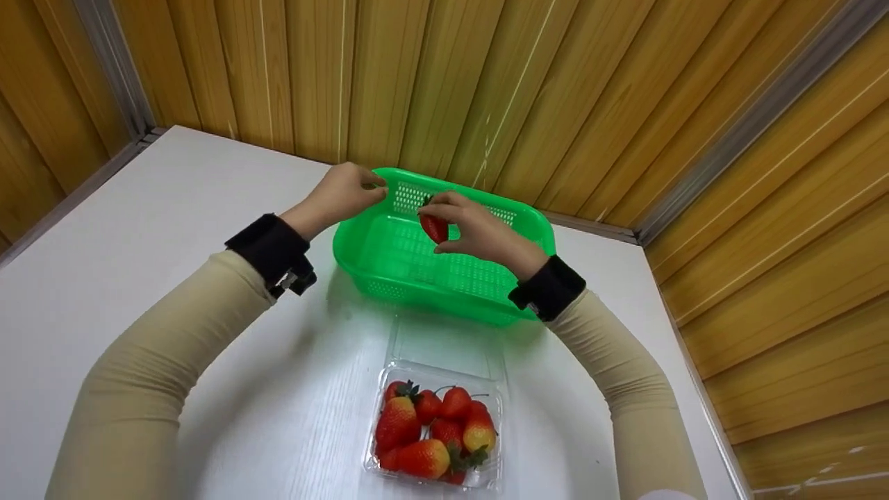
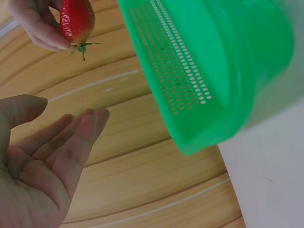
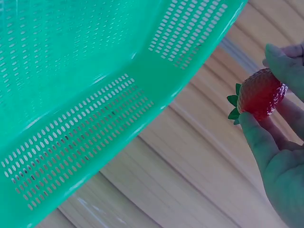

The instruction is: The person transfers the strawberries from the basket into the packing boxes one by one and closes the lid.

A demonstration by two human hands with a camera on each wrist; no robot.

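Observation:
My right hand pinches a red strawberry between thumb and fingers, above the green plastic basket. In the right wrist view the green leaves of that strawberry point toward the basket. My left hand is held over the basket's left end with nothing in it. The left wrist view shows its fingers extended and the thumb apart from them. Nearer me, a clear plastic box holds several strawberries, some red and some partly yellow.
The basket stands on a white table, close to a wood-patterned wall. A second panelled wall runs along the right side. Behind the box a flat clear lid lies toward the basket.

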